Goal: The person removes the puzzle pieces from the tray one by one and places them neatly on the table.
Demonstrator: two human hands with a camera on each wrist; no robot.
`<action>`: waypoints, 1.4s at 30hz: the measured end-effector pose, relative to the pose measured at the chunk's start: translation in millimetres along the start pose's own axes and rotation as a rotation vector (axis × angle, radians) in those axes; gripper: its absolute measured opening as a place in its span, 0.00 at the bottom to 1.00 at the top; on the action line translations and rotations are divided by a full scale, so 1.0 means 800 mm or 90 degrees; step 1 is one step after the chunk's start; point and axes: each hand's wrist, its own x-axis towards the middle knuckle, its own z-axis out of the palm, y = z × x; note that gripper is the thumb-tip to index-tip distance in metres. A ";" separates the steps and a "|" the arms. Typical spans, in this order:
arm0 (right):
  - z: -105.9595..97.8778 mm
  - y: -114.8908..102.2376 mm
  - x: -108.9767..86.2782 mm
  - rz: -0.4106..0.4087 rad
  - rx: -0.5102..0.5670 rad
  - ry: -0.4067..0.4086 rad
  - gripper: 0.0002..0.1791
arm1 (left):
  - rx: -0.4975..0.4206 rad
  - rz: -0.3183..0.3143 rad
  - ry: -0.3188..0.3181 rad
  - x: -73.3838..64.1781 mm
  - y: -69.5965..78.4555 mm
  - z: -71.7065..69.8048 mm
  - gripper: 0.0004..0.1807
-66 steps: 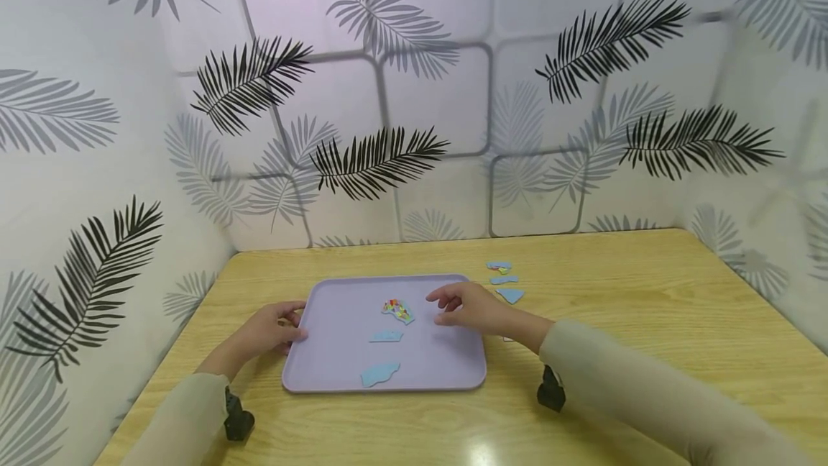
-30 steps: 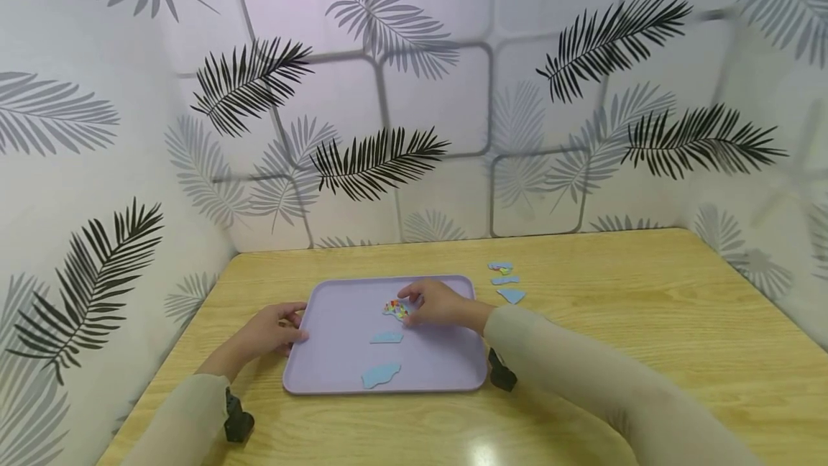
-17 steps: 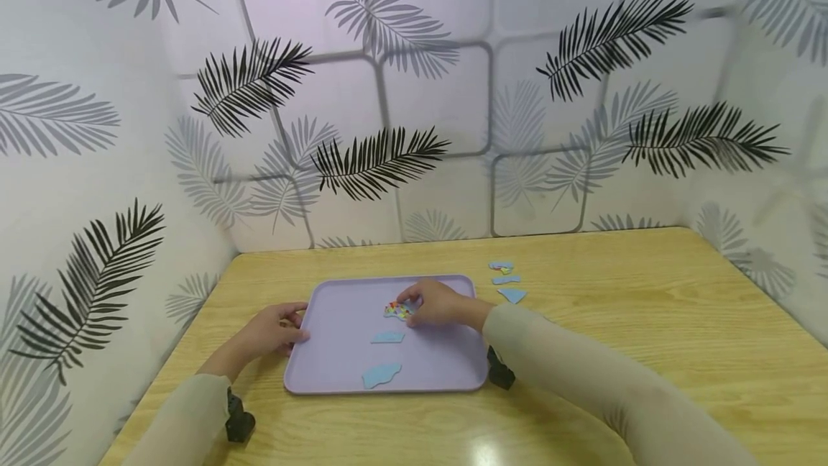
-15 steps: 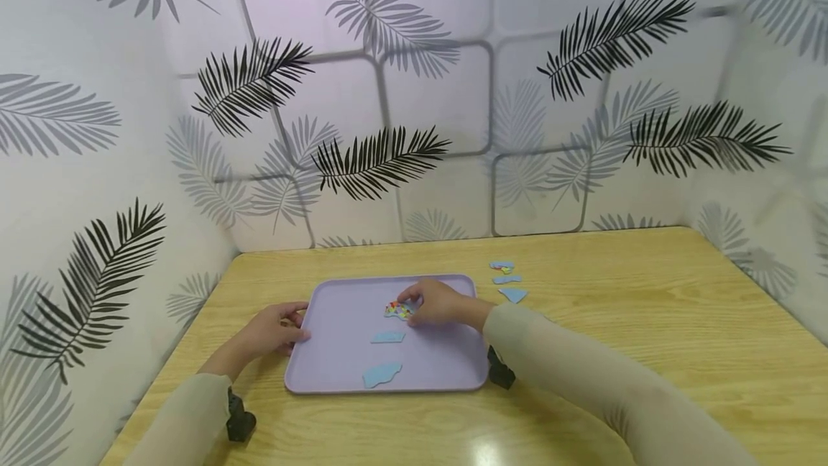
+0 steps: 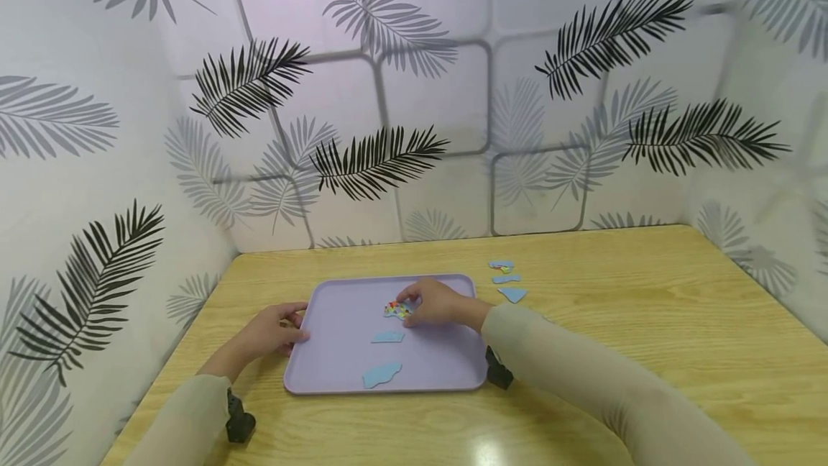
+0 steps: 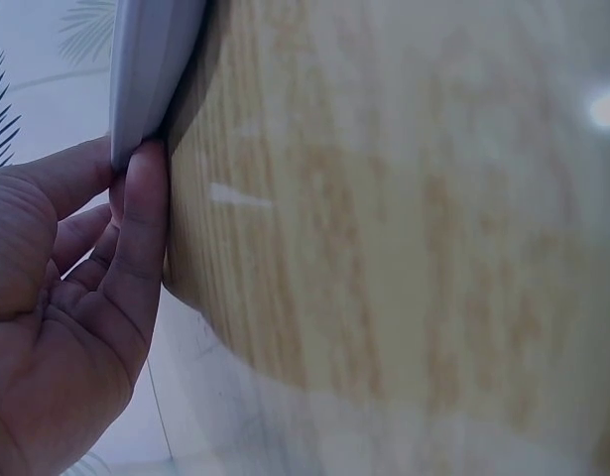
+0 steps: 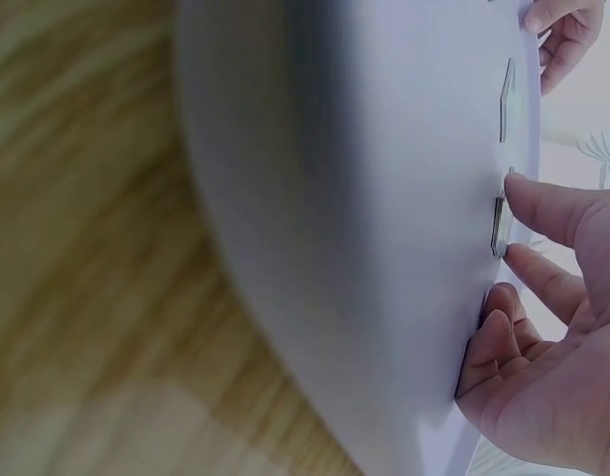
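A lilac tray (image 5: pixel 336 365) lies on the table. My left hand (image 5: pixel 272 329) grips its left edge, and in the left wrist view that hand (image 6: pixel 86 297) has thumb and fingers on the rim (image 6: pixel 151 79). Over the tray, my right hand (image 5: pixel 436 302) pinches a multicoloured puzzle piece (image 5: pixel 395 310), partly hidden by the fingers. The right wrist view shows my right hand (image 7: pixel 562 347) with thumb and index finger at two ends of the piece (image 7: pixel 500 226), its other fingers curled near the tray surface. Two light-blue puzzle pieces, a narrow one (image 5: pixel 388 337) and a larger one (image 5: pixel 382 375), lie nearer me.
Right of the tray on the wooden table (image 5: pixel 621 308) lie several more pieces: a blue one with coloured marks (image 5: pixel 501 265), a thin blue strip (image 5: pixel 507 280) and a blue triangular one (image 5: pixel 513 295). A leaf-patterned cloth (image 5: pixel 427 193) stands behind the table.
My right hand has moved left from above the tray's right part and taken the multicoloured piece, which has turned slightly. During the last half second little has moved. My left hand stays on the tray.
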 end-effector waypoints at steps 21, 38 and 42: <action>0.007 -0.004 -0.004 -0.022 -0.010 0.035 0.17 | -0.001 -0.010 0.001 0.000 -0.002 0.001 0.34; 0.001 0.005 -0.004 -0.042 -0.014 0.037 0.18 | 0.003 -0.008 0.003 0.000 -0.002 0.000 0.34; -0.003 0.010 -0.003 -0.046 0.001 0.031 0.17 | -0.002 -0.008 0.002 0.001 -0.003 0.000 0.34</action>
